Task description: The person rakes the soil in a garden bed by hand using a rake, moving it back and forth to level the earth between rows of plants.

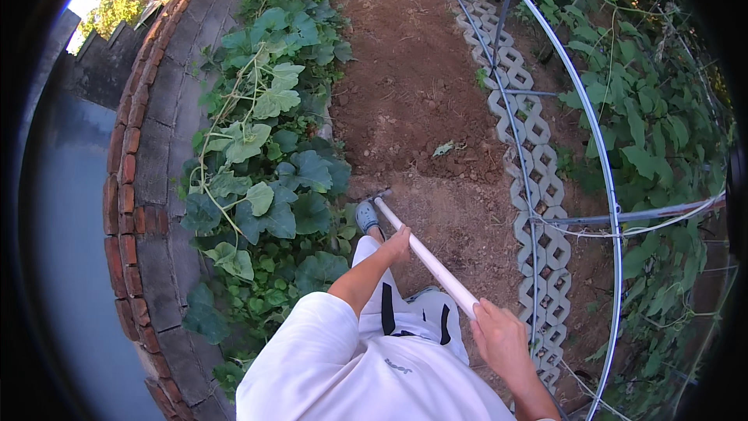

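Observation:
A long pale handle (pixel 439 268) of a garden tool runs diagonally in front of my body. My left hand (pixel 398 244) grips it partway down, and my right hand (pixel 498 333) closes around its upper part at the lower right. The dark metal head (pixel 382 193) is at the far end, beside my grey clog (pixel 367 216); its shape is too small to name the tool exactly. Beyond it lies loose, turned reddish-brown soil (pixel 409 99), with a wilted leaf (pixel 443 148) on top. Flatter, paler soil (pixel 467 210) lies nearer to me.
Broad-leaved vines (pixel 310 169) edge the soil at left, before a brick-topped block wall (pixel 155 158). At right run hexagonal openwork concrete pavers (pixel 540 187), a curved metal hoop (pixel 602 152), a crossing metal bar (pixel 654 213) and climbing plants (pixel 654 128).

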Tool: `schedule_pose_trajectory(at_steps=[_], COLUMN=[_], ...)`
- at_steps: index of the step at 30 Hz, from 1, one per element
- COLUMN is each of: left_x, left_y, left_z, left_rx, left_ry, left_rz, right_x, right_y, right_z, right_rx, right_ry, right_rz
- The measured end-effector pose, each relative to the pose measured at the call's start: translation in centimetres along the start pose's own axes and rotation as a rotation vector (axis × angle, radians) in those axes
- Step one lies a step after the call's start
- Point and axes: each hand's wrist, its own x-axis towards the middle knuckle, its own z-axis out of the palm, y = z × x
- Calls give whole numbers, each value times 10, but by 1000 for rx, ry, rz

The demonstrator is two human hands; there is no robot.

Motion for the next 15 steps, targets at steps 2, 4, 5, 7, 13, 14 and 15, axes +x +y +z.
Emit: schedule_pose_trajectory(at_steps=[2,4,5,7,13,14,15], left_x=[-29,-33,-32,-29,2,11,13], left_y=[42,58,57,44,8,-22,-28], left_z=[14,38,51,85,76,88,87], left_rx=[189,257,291,368,734,612,584], left_ry=[-84,-191,-256,-200,-266,-162,-166], left_rz=[-10,-12,-24,-3,-30,5,42], right_x=[-53,-104,-123,-137,-121,-111,-112], right_y=[20,45,53,63,31,42,44], right_z=[21,52,64,87,133,129,124], right_rx=[71,73,85,55,161,173,205], right_ry=[-82,-186,-254,-356,-289,-235,-213], right_rz=[197,422,535,775,657,645,655])
